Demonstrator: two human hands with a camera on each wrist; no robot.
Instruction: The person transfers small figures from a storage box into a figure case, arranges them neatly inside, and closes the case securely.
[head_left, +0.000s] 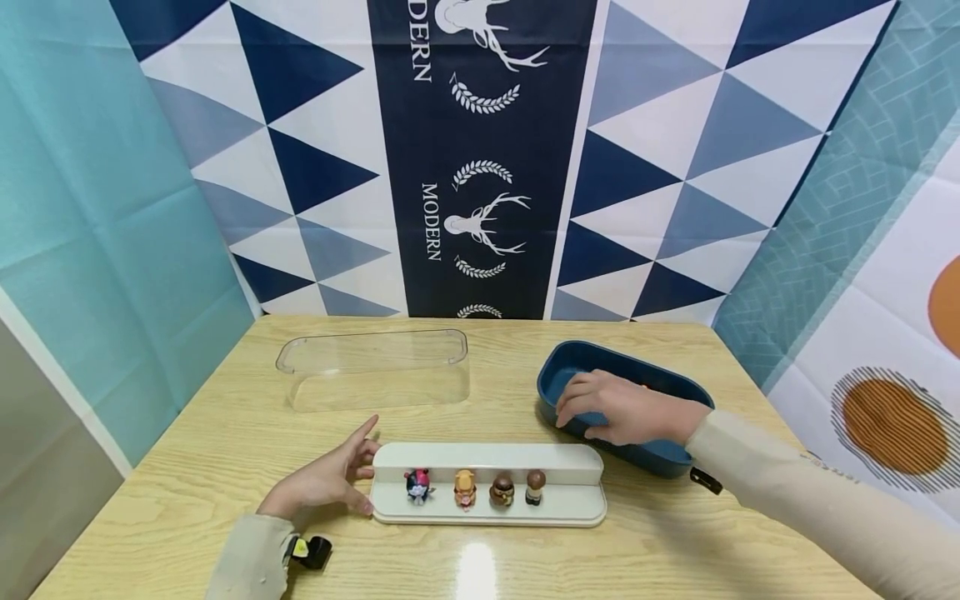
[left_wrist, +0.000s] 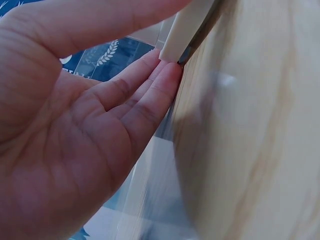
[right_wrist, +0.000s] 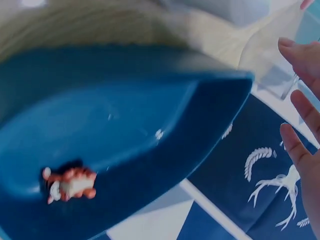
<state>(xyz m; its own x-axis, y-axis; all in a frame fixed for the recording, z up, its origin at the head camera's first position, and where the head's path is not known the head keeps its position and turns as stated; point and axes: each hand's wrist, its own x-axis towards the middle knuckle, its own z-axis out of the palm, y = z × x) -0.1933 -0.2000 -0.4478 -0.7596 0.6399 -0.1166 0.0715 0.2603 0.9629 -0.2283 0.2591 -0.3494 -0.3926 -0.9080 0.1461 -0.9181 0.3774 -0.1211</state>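
A white stepped display stand (head_left: 487,458) lies in the middle of the table, with several small figurines in a row on its lower step. These include a black-and-red one (head_left: 417,486), an orange one (head_left: 464,490) and a brown one (head_left: 502,492). My left hand (head_left: 330,475) touches the stand's left end with thumb and fingertips, its index finger stretched away. In the left wrist view, fingertips meet the stand's edge (left_wrist: 182,30). My right hand (head_left: 622,406) hovers over the blue bin (head_left: 555,367), holding nothing. An orange-and-white figurine (right_wrist: 72,185) lies inside that bin.
A clear plastic cover (head_left: 375,367) rests on the wooden table (head_left: 225,433) behind the stand, at the left. Patterned cloth (head_left: 480,167) hangs along the table's back edge, and teal cloth (head_left: 90,208) stands at the left side.
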